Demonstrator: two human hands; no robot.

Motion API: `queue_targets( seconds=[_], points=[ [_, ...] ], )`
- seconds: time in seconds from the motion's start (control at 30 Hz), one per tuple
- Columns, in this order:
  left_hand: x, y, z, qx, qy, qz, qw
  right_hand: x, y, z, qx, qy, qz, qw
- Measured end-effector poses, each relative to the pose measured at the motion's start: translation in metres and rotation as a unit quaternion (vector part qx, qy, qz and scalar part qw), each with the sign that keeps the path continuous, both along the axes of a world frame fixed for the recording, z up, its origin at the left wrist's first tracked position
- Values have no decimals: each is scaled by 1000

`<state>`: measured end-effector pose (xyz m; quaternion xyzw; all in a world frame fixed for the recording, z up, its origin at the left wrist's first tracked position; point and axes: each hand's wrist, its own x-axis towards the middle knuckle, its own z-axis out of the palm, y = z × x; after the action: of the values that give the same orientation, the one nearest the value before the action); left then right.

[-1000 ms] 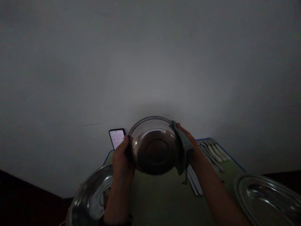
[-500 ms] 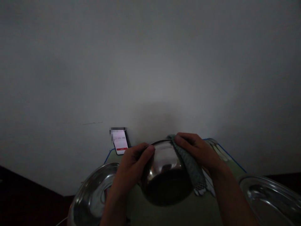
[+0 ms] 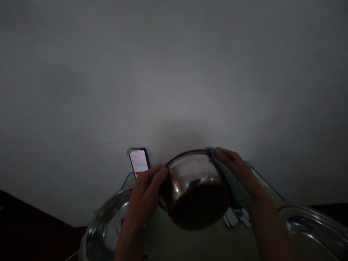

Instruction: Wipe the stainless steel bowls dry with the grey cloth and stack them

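Note:
A shiny metal bowl (image 3: 194, 181) is held up over the table, tilted so that its dark underside faces me. My left hand (image 3: 148, 185) grips its left rim, with the thumb on the outer wall. On the right side, my right hand (image 3: 235, 166) is closed round the rim through a grey-green cloth (image 3: 232, 185), which hangs down along the bowl's outer wall. The bowl's inside is hidden from me.
A large metal basin (image 3: 100, 224) stands at the left, and another metal basin (image 3: 312, 224) at the right. Against the wall (image 3: 174, 72) leans a lit phone (image 3: 139, 163). Pale utensil-like pieces (image 3: 235, 218) lie on the green, blue-edged table (image 3: 168, 243).
The bowl has risen slightly and shifted right. My right hand and the cloth have moved a little to the right, while my left hand has slid slightly left with its grip on the rim.

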<state>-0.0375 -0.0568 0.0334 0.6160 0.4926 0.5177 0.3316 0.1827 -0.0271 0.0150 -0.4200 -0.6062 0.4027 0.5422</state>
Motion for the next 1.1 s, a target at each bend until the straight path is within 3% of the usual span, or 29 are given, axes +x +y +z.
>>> queue_targets(
  seconds=[0.1,0.2,0.33,0.4,0.47,0.57,0.67,0.73,0.83,0.97,1.1],
  points=[
    [5,-2,2,-28,145,-103,984,-1,-6,4,23,-140,85,986],
    [9,0,1,-38,145,-99,984,-8,-8,7,44,-186,114,975],
    [0,8,-4,-77,-80,-15,994,-15,-4,2,39,-94,95,990],
    [-8,12,-5,-77,-223,65,970,-16,-1,-2,29,-21,80,996],
    [-13,16,-7,-70,-293,117,946,-16,2,-5,23,30,58,998],
    [-17,15,-8,-80,-209,91,970,-13,5,-7,10,39,39,998],
    [-15,9,-7,-68,-33,-13,997,-11,4,-6,5,-37,62,997],
    [-11,4,-4,-51,68,-83,993,-11,2,-4,21,-107,83,991],
    [-7,1,0,-43,174,-129,975,-13,-2,1,59,-183,92,977],
    [-6,1,0,-42,226,-127,965,-19,-5,2,89,-249,80,961],
    [-7,3,-3,-56,169,-87,980,-25,-5,0,118,-256,71,957]
  ],
)
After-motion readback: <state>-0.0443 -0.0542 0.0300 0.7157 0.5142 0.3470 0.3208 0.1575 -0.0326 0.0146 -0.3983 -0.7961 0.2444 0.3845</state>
